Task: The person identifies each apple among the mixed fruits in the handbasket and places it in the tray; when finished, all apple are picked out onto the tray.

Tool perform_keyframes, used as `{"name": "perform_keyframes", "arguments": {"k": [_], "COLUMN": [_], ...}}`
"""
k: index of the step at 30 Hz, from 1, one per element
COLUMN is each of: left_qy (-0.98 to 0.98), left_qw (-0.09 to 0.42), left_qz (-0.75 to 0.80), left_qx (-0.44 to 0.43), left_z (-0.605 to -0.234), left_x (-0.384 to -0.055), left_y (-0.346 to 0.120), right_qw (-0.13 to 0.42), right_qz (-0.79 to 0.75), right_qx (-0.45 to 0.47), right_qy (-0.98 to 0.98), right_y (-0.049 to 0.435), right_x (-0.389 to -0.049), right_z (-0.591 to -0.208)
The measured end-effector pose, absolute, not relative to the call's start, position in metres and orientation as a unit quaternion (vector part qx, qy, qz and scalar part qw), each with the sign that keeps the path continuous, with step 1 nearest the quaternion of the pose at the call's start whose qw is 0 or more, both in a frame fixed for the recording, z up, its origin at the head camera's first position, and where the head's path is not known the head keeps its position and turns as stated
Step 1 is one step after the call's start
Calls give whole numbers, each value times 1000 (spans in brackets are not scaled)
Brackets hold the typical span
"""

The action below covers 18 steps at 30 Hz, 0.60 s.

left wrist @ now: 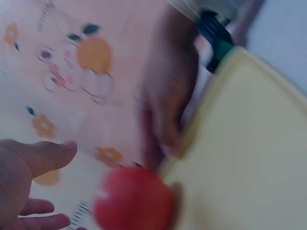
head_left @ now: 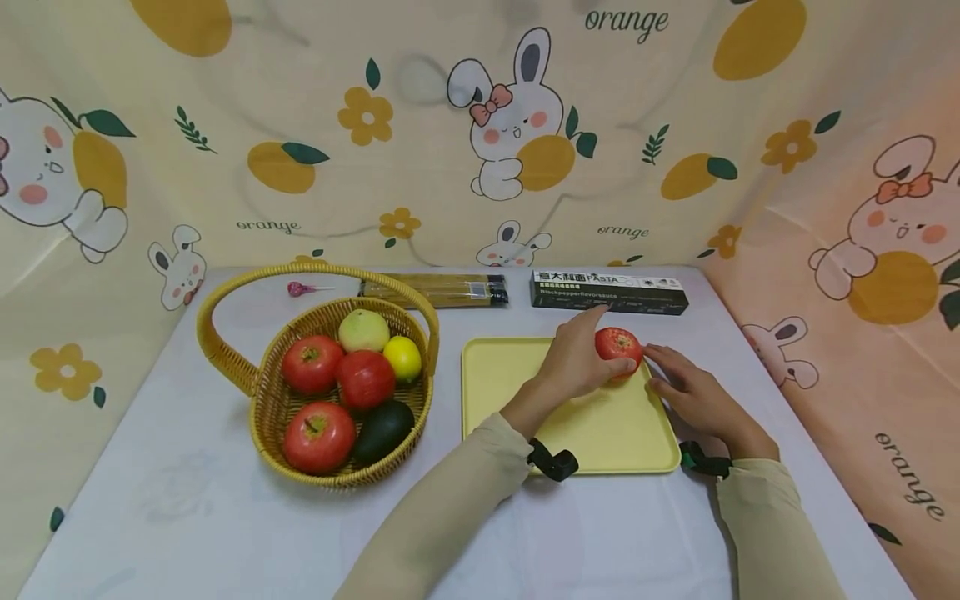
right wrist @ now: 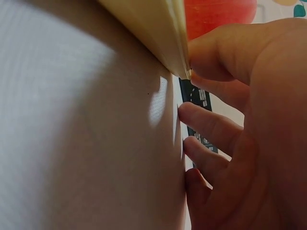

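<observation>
Beige sleeves (head_left: 442,508) lie nearest us, before a yellow tray (head_left: 615,442); beyond it a box (head_left: 609,292) lies with its long side turned our way, so we can read "PASTA" and "Blackpepperflavorsauce". Over the tray the left hand (head_left: 573,358) is spread wide around the red fruit (head_left: 617,340) at its far right corner, apparently steadying without gripping; at the tray's right edge the right hand (head_left: 701,396) is loosely bent, holding nothing we can make out.

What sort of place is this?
Likely a staged tabletop set, not a lived-in kitchen: rabbit-print cloth closes off the back and sides of a white table holding a fruit basket and tray.
</observation>
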<state>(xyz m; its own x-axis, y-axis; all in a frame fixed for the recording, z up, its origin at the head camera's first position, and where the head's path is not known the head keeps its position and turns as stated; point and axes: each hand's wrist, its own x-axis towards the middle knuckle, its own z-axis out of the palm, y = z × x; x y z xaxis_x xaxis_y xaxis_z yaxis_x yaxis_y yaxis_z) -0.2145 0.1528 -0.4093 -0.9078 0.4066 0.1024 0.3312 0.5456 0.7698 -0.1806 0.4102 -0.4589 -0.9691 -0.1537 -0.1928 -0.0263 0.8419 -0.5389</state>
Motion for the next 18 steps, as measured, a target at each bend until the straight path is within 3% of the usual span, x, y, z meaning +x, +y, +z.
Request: {"name": "perform_keyframes", "arguments": {"k": [5,18], "left_qy": [837,731], "left_qw": [42,163], "left_qz": [480,561], "left_qx": [259,352], "left_z": [-379,-346], "left_x": [-194,-127], "left_y": [134,33], "right_qw": [119,122], "right_qz": [-276,-270], "right_qx": [-43,-49], "right_qy": [953,954], "right_y": [410,407], "right_x": [-182,-182], "right_z": [-459,-460]}}
